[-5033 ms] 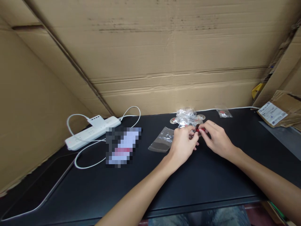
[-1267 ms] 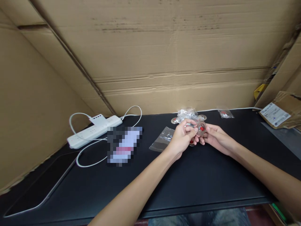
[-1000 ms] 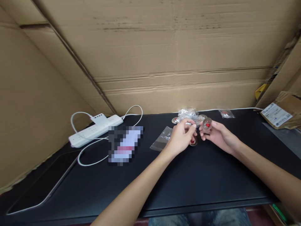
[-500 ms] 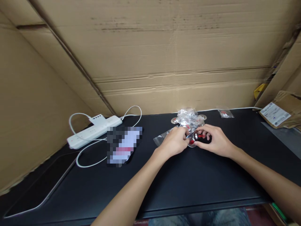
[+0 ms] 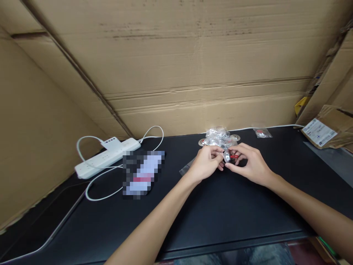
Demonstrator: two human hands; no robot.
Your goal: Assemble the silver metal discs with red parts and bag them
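A small, shiny, domed metal disc with a red cord loop, shaped like a finger cymbal (image 5: 228, 156), is between the thumb and fingers of my right hand (image 5: 249, 162). My left hand (image 5: 208, 162) meets it from the left, thumb and fingertips pinched around what looks like the pale rim of a second disc, mostly hidden by the fingers. Both hands are just above the black table, fingertips almost touching. Right behind them lies a pile of clear plastic packets (image 5: 217, 136) with metal discs and bits of red cord. A flat clear plastic bag (image 5: 186, 167) sticks out under my left hand.
On the left are a white power strip (image 5: 109, 158), a looped white cable (image 5: 91, 193) and a blurred-out phone-like object (image 5: 145, 173). One packet (image 5: 262, 133) lies apart at the back right. A torn cardboard package (image 5: 321, 130) is at far right; cardboard walls (image 5: 193, 66) enclose the table.
The second disc, seen flat below my left thumb before, is now lifted and turned nearly edge-on beside the right-hand disc. My hands have drawn closer together. The view has shifted slightly.
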